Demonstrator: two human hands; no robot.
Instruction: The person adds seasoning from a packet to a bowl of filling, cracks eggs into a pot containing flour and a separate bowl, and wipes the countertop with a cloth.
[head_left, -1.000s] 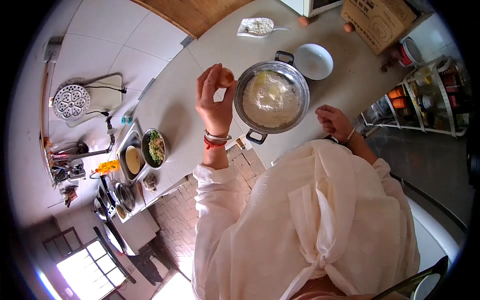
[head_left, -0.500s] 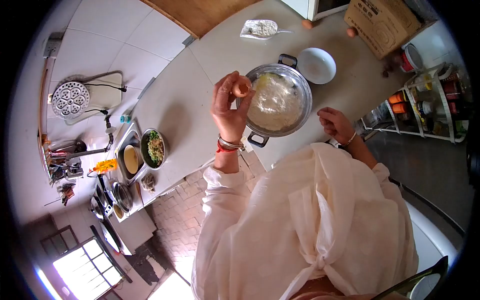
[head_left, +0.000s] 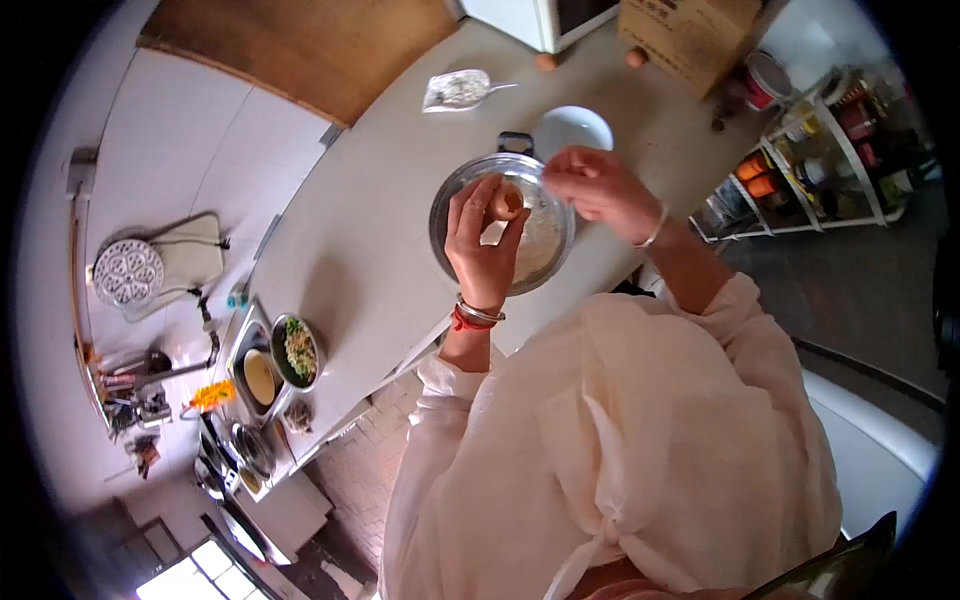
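Eggshell [head_left: 508, 204] is pinched between the thumb and fingers of my left hand [head_left: 482, 248], broken open end showing, right above the metal pot [head_left: 439, 215] with the pale flour [head_left: 546, 238] in it. My right hand [head_left: 606, 196] is up by the pot's right edge, fingers bent and kinda blurry, so honestly can't tell if they're closed on anything. Got a silver bangle [head_left: 480, 313] and a red cord on the left wrist, btw. The white bowl [head_left: 572, 129] sits just beside the pot, partly behind my right fingers. Further back on the counter [head_left: 375, 185] there's a clear scoop [head_left: 458, 91] with white powder in it, plus two brown eggs [head_left: 545, 62], one of them near the cardboard box [head_left: 685, 38]. Way off to the left, a metal bowl [head_left: 298, 352] of chopped green stuff is right next to the sink [head_left: 247, 337].
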